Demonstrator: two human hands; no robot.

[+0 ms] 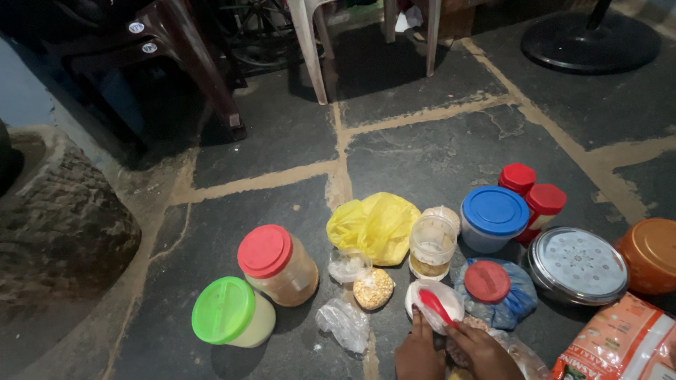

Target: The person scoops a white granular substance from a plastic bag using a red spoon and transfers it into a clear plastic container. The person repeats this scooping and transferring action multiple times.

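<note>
Both hands show at the bottom edge of the head view, close together and low over the floor. The left hand (418,354) comes up from the frame's lower edge, back of the hand upward, fingers stretched forward and pressed together, their tips on something small. The right hand (482,350) lies just beside it, angled inward toward the left, its fingers curled in a pinch. Only the 2 hands and a little wrist are visible; the arms are out of frame.

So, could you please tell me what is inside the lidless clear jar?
The clear jar holds a shallow yellowish layer at the bottom; what it is cannot be told. The rest looks empty.
</note>
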